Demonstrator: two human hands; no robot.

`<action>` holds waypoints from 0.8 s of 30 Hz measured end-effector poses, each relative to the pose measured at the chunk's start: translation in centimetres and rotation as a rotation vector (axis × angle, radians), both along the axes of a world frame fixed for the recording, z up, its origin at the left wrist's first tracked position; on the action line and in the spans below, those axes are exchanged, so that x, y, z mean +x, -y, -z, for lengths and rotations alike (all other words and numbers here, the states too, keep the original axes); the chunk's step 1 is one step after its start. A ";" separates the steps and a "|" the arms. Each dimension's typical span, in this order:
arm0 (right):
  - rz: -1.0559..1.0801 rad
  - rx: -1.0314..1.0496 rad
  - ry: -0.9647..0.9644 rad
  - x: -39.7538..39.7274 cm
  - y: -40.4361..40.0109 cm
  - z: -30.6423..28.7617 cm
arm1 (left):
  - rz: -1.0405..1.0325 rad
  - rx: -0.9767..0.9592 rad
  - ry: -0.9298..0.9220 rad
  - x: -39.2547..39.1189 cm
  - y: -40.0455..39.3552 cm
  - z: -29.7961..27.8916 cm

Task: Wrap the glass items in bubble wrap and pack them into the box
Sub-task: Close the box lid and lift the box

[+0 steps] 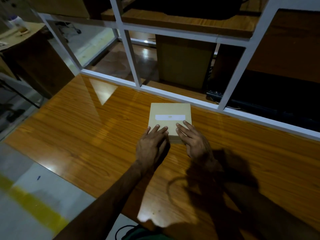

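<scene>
Seemingly near the end, the box (170,121) lay closed and taped on the desk (86,129), under both hands' fingertips. The left hand (151,144) and right hand (194,141) rested flat, fingers straight. No glass or bubble wrap showed.

My left hand (151,142) covers the near left corner of the box (170,112), and my right hand (194,141) covers its near right edge, so that front side is mostly hidden. The box is closed; I cannot see inside it. The small mark on its white tape strip (170,117) is too small to read. My right forearm sinks into dark shadow. The bottle (17,20) at the far left is blurred, and the frame's edges cut the table (86,129).
</scene>
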State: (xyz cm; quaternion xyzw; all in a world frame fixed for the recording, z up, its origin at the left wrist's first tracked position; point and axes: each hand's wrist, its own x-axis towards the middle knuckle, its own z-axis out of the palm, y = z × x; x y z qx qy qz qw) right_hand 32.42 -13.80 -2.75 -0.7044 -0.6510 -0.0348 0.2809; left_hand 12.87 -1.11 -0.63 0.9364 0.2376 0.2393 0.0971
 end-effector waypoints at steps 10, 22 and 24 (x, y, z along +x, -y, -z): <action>0.580 0.177 -0.938 -5.7 -1.4 -1.2 | -0.415 -0.767 0.541 2.7 2.6 -1.4; 0.642 0.105 -1.036 -6.7 0.1 -0.5 | -0.409 -1.327 0.752 1.8 4.1 -2.8; 0.619 0.166 -1.069 -7.3 0.2 -1.7 | -0.403 -1.368 0.828 2.1 4.5 -3.8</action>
